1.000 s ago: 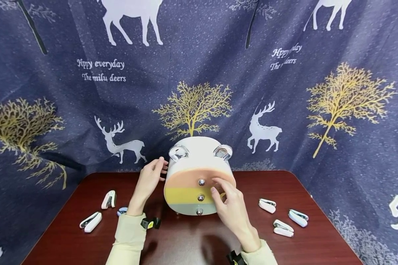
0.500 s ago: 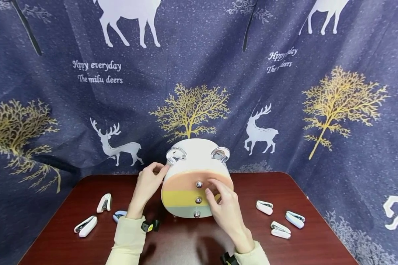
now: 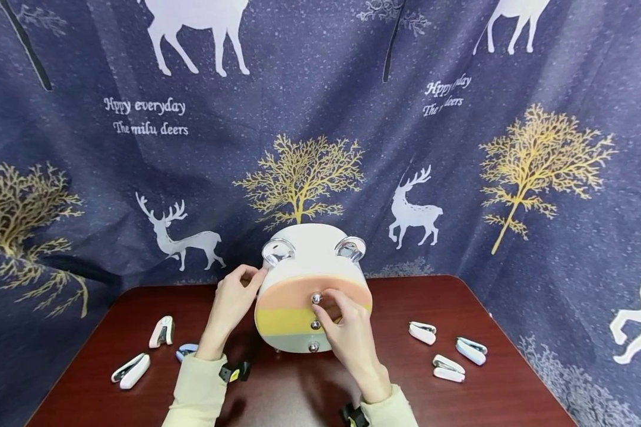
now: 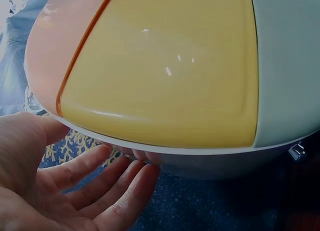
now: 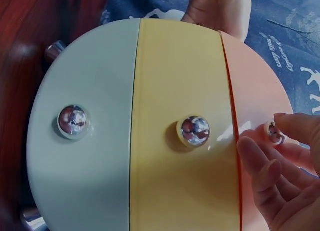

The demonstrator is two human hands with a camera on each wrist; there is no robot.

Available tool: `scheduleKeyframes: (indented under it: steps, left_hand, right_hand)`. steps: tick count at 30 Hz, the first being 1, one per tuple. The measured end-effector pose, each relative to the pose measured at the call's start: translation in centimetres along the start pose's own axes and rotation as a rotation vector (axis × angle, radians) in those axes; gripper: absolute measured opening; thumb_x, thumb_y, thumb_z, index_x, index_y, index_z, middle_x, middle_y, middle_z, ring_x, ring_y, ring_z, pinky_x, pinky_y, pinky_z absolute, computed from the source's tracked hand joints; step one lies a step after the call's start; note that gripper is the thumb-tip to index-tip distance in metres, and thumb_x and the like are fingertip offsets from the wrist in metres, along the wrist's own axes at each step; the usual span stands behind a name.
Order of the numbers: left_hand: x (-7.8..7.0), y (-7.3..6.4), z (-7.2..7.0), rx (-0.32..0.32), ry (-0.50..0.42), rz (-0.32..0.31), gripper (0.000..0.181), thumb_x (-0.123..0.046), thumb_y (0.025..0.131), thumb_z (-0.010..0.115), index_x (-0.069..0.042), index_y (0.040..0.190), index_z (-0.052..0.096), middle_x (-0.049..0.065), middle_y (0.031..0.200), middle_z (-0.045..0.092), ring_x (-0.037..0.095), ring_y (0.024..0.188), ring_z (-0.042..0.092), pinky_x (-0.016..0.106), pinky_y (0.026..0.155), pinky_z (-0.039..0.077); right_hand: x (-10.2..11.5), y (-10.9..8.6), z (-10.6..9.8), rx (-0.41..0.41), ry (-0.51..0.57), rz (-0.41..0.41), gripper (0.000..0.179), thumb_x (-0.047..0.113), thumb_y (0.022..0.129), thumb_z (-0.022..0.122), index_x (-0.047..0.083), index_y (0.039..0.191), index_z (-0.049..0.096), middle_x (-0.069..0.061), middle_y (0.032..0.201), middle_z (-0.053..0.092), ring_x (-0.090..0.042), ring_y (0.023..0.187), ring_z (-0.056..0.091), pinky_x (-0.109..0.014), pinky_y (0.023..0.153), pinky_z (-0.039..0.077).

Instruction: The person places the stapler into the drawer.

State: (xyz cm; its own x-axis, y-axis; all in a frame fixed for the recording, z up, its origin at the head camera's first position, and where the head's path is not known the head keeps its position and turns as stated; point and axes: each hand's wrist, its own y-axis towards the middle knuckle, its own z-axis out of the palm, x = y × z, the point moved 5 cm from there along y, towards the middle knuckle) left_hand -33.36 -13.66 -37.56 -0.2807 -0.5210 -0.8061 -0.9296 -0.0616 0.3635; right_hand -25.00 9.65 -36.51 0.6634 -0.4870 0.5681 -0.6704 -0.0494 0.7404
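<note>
My right hand (image 3: 349,326) has moved left across the front of the striped cabinet (image 3: 294,320). One second ago its thumb and index finger were right of the top knob (image 3: 316,298); at half a second the gap was smaller; now they flank it closely. Firmness of any hold: cannot tell. My left hand (image 3: 234,301) sits lower than a second ago and closer in, its thumb now at the cabinet's left edge. Head view: cabinet, table (image 3: 406,406) and printed cloth (image 3: 299,77) all appear further left, the cloth included, so I read this as camera turn. More of the blue stapler (image 3: 184,350) shows beside my left sleeve (image 3: 199,382) than a second ago.
</note>
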Motion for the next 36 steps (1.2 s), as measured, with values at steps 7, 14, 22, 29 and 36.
scheduleKeyframes:
  steps: [7, 14, 22, 29, 36]
  left_hand:
    - [0.1, -0.2, 0.0, -0.009, -0.001, -0.001, 0.033, -0.045, 0.096, 0.06, -0.014, 0.1, 0.068, 0.002, 0.086, 0.069, 0.014, 0.076, 0.065, 0.032, 0.071, 0.051]
    - [0.1, -0.1, 0.1, -0.027, 0.011, 0.01, 0.032, -0.046, 0.096, 0.059, -0.015, 0.099, 0.068, 0.001, 0.086, 0.069, 0.015, 0.076, 0.064, 0.033, 0.071, 0.049]
    - [0.1, -0.1, 0.2, -0.025, 0.022, 0.009, 0.031, -0.044, 0.096, 0.059, -0.014, 0.1, 0.068, 0.001, 0.087, 0.068, 0.016, 0.078, 0.063, 0.034, 0.073, 0.048]
    - [0.1, -0.2, 0.1, -0.026, 0.023, 0.008, 0.036, -0.048, 0.095, 0.059, -0.014, 0.1, 0.068, 0.002, 0.087, 0.068, 0.017, 0.08, 0.063, 0.036, 0.074, 0.047]
    - [0.3, -0.1, 0.1, -0.026, 0.022, 0.009, 0.038, -0.05, 0.095, 0.057, -0.015, 0.1, 0.068, 0.002, 0.085, 0.067, 0.017, 0.078, 0.061, 0.035, 0.073, 0.046]
  right_hand:
    - [-0.1, -0.1, 0.5, -0.047, -0.017, -0.027, 0.019, 0.006, 0.083, 0.077, 0.009, 0.099, 0.066, 0.003, 0.082, 0.068, -0.002, 0.059, 0.062, -0.017, 0.054, 0.049]
    - [0.3, 0.0, 0.9, -0.109, -0.107, -0.119, 0.023, 0.002, 0.08, 0.078, 0.005, 0.099, 0.065, 0.001, 0.082, 0.067, 0.0, 0.056, 0.058, -0.015, 0.052, 0.046]
    - [0.3, -0.1, 1.1, -0.135, -0.1, -0.143, 0.021, 0.0, 0.081, 0.076, 0.003, 0.097, 0.063, -0.002, 0.081, 0.067, -0.001, 0.055, 0.059, -0.014, 0.05, 0.046]
    - [0.7, -0.4, 1.1, -0.137, -0.112, -0.152, 0.02, 0.001, 0.081, 0.076, 0.004, 0.096, 0.064, 0.002, 0.08, 0.067, 0.001, 0.055, 0.059, -0.014, 0.05, 0.045]
    - [1.2, -0.7, 0.7, -0.132, -0.09, -0.171, 0.022, -0.002, 0.079, 0.075, 0.008, 0.095, 0.065, 0.006, 0.078, 0.064, 0.001, 0.055, 0.058, -0.015, 0.05, 0.046]
